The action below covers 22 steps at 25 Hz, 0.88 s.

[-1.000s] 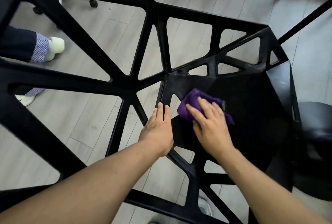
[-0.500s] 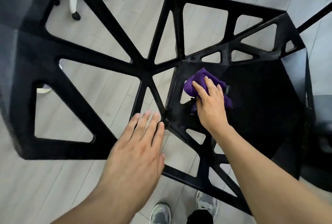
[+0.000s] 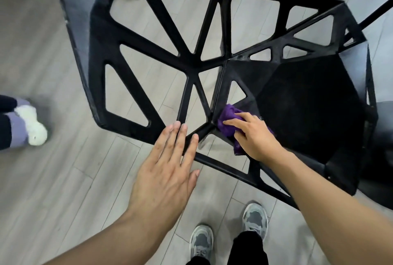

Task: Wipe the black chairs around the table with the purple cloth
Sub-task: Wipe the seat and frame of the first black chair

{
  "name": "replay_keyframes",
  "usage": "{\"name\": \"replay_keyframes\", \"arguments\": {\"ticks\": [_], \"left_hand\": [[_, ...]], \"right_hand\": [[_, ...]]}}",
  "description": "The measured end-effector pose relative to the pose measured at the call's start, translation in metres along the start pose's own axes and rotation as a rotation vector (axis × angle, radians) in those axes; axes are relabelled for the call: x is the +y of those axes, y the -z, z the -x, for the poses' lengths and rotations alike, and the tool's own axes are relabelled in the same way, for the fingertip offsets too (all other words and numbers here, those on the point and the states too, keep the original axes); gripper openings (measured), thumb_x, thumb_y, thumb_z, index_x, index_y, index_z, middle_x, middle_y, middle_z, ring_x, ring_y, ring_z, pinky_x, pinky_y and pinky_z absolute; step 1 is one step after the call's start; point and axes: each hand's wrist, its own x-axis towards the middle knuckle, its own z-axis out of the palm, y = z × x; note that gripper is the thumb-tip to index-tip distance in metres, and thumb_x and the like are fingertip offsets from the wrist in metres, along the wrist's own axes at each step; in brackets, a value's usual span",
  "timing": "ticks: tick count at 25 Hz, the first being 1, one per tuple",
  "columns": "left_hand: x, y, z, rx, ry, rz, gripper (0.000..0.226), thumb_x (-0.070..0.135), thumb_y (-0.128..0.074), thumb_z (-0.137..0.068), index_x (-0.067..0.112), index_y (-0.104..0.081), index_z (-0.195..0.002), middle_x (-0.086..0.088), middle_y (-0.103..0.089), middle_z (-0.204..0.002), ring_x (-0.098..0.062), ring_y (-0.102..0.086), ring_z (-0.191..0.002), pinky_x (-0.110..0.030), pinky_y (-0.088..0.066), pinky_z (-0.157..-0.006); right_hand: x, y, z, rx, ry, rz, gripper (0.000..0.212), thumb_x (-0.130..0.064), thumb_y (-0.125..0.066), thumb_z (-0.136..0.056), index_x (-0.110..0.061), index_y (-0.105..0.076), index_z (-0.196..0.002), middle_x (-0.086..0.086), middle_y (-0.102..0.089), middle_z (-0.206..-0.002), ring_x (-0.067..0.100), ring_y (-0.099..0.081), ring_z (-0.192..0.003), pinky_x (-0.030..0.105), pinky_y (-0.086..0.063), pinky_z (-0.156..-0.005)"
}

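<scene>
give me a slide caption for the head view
Right hand presses a purple cloth on the black chair seat; left hand open nearby.

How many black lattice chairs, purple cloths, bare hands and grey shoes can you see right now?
Black lattice chair: 1
Purple cloth: 1
Bare hands: 2, left hand and right hand
Grey shoes: 2
Total: 6
</scene>
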Motion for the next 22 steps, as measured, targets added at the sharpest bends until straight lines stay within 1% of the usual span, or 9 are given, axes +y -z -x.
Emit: {"name": "replay_keyframes", "arguments": {"ticks": [3, 7, 10, 12, 14, 16, 18, 19, 22], "left_hand": [[-0.006, 0.006, 0.010, 0.007, 0.012, -0.068, 0.077, 0.049, 0.001, -0.103, -0.007, 0.030, -0.148, -0.032, 0.037, -0.154, -0.041, 0.043, -0.142, -0.053, 0.034, -0.113], [-0.017, 0.009, 0.015, -0.068, -0.009, -0.104, 0.070, 0.038, 0.001, -0.104, -0.008, 0.035, -0.145, -0.030, 0.043, -0.152, -0.042, 0.047, -0.138, -0.054, 0.039, -0.108], [-0.016, 0.007, 0.012, -0.095, -0.006, -0.095, 0.070, 0.031, -0.005, -0.106, -0.011, 0.038, -0.141, -0.033, 0.045, -0.148, -0.046, 0.046, -0.136, -0.057, 0.039, -0.105], [-0.017, 0.003, 0.013, -0.069, -0.013, -0.107, 0.071, 0.028, -0.011, -0.107, -0.012, 0.037, -0.141, -0.033, 0.045, -0.149, -0.046, 0.045, -0.137, -0.057, 0.038, -0.107], [-0.017, 0.000, 0.014, -0.039, -0.018, -0.141, 0.071, 0.027, -0.013, -0.107, -0.012, 0.036, -0.142, -0.033, 0.043, -0.150, -0.045, 0.043, -0.139, -0.057, 0.035, -0.110], [-0.018, -0.001, 0.014, 0.017, -0.022, -0.144, 0.072, 0.024, -0.016, -0.106, -0.013, 0.034, -0.144, -0.033, 0.040, -0.152, -0.045, 0.040, -0.141, -0.055, 0.032, -0.113], [-0.021, -0.003, 0.016, 0.119, -0.031, -0.131, 0.074, 0.019, -0.023, -0.104, -0.013, 0.028, -0.146, -0.033, 0.036, -0.155, -0.043, 0.035, -0.145, -0.052, 0.027, -0.118], [-0.022, -0.003, 0.018, 0.156, -0.034, -0.136, 0.075, 0.017, -0.025, -0.102, -0.014, 0.027, -0.147, -0.033, 0.033, -0.156, -0.042, 0.032, -0.146, -0.050, 0.025, -0.120], [-0.025, -0.005, 0.018, 0.173, -0.046, -0.173, 0.074, 0.013, -0.024, -0.100, -0.014, 0.028, -0.146, -0.034, 0.032, -0.157, -0.041, 0.027, -0.149, -0.049, 0.021, -0.121]], "right_hand": [[-0.026, -0.001, -0.007, -0.033, -0.152, -0.244, 0.043, -0.020, -0.047, -0.102, -0.039, -0.055, -0.139, -0.004, -0.046, -0.147, 0.021, -0.044, -0.135, 0.041, -0.033, -0.115], [-0.042, -0.010, -0.006, -0.122, -0.084, -0.146, 0.046, -0.017, -0.047, -0.103, -0.035, -0.051, -0.145, -0.003, -0.041, -0.154, 0.024, -0.043, -0.136, 0.035, -0.034, -0.112], [-0.031, -0.004, 0.014, -0.099, -0.115, -0.034, 0.038, -0.013, -0.050, -0.100, -0.029, -0.065, -0.131, 0.002, -0.050, -0.140, 0.026, -0.050, -0.124, 0.034, -0.041, -0.103], [-0.029, 0.004, 0.026, -0.107, -0.207, -0.022, 0.035, -0.014, -0.048, -0.100, -0.029, -0.070, -0.122, 0.004, -0.054, -0.128, 0.027, -0.054, -0.114, 0.034, -0.043, -0.097], [-0.040, 0.015, 0.030, -0.087, -0.307, -0.078, 0.036, -0.014, -0.045, -0.099, -0.029, -0.072, -0.117, 0.004, -0.059, -0.116, 0.025, -0.057, -0.102, 0.031, -0.044, -0.087], [-0.063, 0.031, 0.034, 0.050, -0.371, -0.261, 0.037, -0.013, -0.042, -0.097, -0.031, -0.072, -0.110, 0.000, -0.067, -0.110, 0.021, -0.059, -0.100, 0.032, -0.045, -0.086], [-0.091, 0.043, 0.045, 0.180, -0.358, -0.487, 0.039, -0.014, -0.043, -0.094, -0.036, -0.072, -0.106, -0.010, -0.070, -0.106, 0.015, -0.061, -0.103, 0.034, -0.049, -0.093], [-0.107, 0.044, 0.054, 0.185, -0.329, -0.549, 0.039, -0.017, -0.043, -0.093, -0.040, -0.071, -0.107, -0.013, -0.070, -0.104, 0.013, -0.063, -0.102, 0.035, -0.052, -0.093], [-0.147, 0.028, 0.078, 0.086, -0.211, -0.460, 0.038, -0.029, -0.041, -0.091, -0.046, -0.064, -0.116, -0.010, -0.064, -0.105, 0.016, -0.064, -0.099, 0.040, -0.055, -0.086]]}}
